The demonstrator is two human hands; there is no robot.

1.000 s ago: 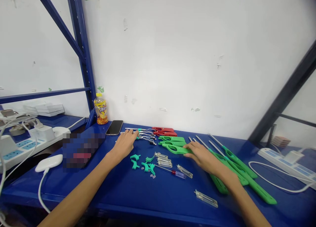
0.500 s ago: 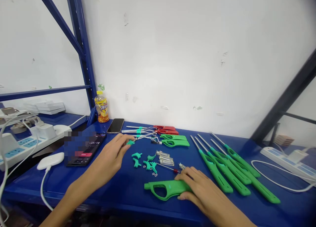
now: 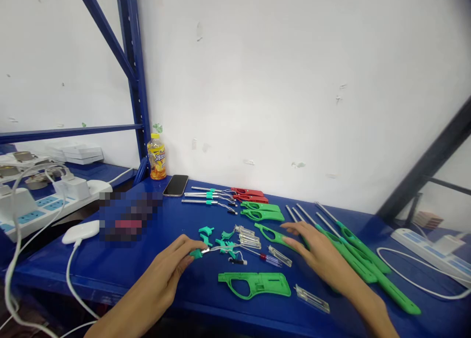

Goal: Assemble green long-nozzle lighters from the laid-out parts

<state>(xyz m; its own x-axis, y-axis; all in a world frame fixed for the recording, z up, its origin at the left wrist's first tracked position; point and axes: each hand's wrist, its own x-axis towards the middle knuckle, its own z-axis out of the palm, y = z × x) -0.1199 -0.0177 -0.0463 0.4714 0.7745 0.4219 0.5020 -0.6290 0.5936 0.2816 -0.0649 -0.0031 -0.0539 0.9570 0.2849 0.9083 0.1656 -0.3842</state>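
Observation:
My left hand (image 3: pixel 176 267), on the left of the table, is closed on a metal lighter tube with a teal clip (image 3: pixel 197 253). Thin white wires (image 3: pixel 224 248) trail from it to a small black piece (image 3: pixel 237 261). Up and to the right, my right hand (image 3: pixel 307 240) pinches a green lighter shell half (image 3: pixel 270 231) by its rear end. Below lies another green shell half (image 3: pixel 253 283), its hollow inside facing up. A clear fuel tank (image 3: pixel 312 299) rests to its right. Several teal triggers (image 3: pixel 228 247) lie between my hands.
Several long green lighters (image 3: pixel 353 252) lie at right. Red shells (image 3: pixel 250 195), green shells (image 3: pixel 263 212) and wired metal tubes (image 3: pixel 200 201) line the back. A screwdriver (image 3: pixel 270 259) and clear tanks (image 3: pixel 248 237) sit mid-table. Phone (image 3: pixel 175 185), bottle (image 3: pixel 157 159) and power strip (image 3: pixel 47 208) are at left.
My left hand has brought the wired tube nearer from the back row. My right hand has lifted the upper shell half away, leaving the lower half exposed on the table.

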